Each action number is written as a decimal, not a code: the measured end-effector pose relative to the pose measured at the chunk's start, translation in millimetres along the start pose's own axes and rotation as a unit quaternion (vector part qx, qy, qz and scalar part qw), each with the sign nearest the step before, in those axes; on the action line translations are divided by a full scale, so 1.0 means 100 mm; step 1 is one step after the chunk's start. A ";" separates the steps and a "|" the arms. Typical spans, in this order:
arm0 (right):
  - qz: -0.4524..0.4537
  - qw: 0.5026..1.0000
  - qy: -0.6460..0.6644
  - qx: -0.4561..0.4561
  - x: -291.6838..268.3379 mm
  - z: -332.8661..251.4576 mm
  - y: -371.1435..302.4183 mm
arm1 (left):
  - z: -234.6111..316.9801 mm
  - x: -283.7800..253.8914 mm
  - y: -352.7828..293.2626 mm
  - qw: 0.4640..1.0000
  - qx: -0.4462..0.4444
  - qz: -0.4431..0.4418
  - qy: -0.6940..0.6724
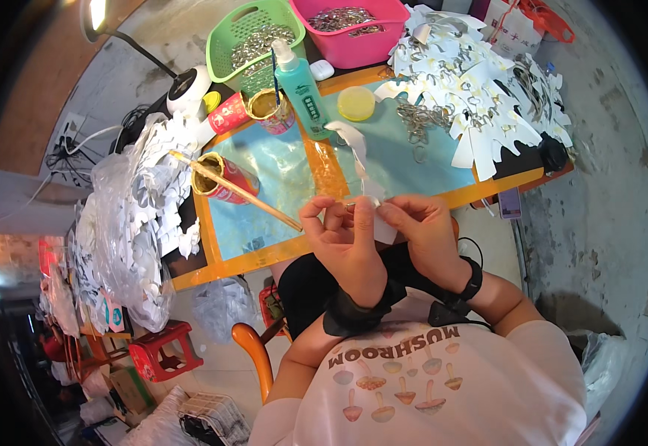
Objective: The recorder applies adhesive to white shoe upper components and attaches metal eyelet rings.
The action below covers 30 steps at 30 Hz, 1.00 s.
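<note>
Over the near edge of the table, my left hand [350,249] and my right hand [428,241] meet with their fingertips pinched together. Between them they hold a narrow, curved white strip [357,149], whose far end reaches up over the blue mat [428,160]. Something small and shiny shows at the left fingers, too small to name. Left of my hands, a wooden stick [242,193] lies across the top of a red can [246,178], its near end close to my left hand.
Behind stand a green spray bottle [301,93], a yellow-lidded round tub [356,103], a second can [275,123], and green [220,56] and pink [324,48] baskets of metal pieces. White cut pieces pile up at right [480,82] and left [145,171]. Metal rings [419,119] lie on the mat.
</note>
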State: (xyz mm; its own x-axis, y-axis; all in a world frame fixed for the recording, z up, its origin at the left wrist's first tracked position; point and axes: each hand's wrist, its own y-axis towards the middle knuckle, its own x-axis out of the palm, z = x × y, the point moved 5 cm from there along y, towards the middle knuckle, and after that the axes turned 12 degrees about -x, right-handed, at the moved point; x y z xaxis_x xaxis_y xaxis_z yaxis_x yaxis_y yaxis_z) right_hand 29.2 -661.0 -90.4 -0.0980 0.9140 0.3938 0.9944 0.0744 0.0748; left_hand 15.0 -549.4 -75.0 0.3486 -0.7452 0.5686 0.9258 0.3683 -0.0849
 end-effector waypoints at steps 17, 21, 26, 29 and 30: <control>-0.051 0.996 -0.078 -0.016 -0.43 -0.28 -0.06 | -0.25 0.18 -0.12 0.968 -0.149 -0.162 -0.117; -0.080 0.991 -0.107 0.000 -0.53 -0.31 -0.07 | -0.20 0.24 -0.15 0.966 -0.205 -0.157 -0.032; -0.101 0.985 -0.140 -0.015 -0.56 -0.33 -0.09 | -0.30 0.22 -0.12 0.962 -0.187 -0.185 0.080; -0.088 0.982 -0.168 -0.023 -0.56 -0.31 -0.14 | -0.37 0.19 -0.13 0.959 -0.214 -0.179 0.048; -0.083 0.980 -0.178 -0.023 -0.57 -0.30 -0.16 | -0.39 0.18 -0.14 0.961 -0.217 -0.169 0.044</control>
State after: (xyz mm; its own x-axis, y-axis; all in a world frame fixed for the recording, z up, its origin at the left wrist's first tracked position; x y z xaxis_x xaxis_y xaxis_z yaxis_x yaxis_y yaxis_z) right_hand 18.1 -726.0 -86.5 -0.2306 0.9726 0.0287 0.9624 0.2236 0.1545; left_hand 14.3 -590.0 -95.5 0.0114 -0.8323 0.5542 0.9556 -0.1541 -0.2510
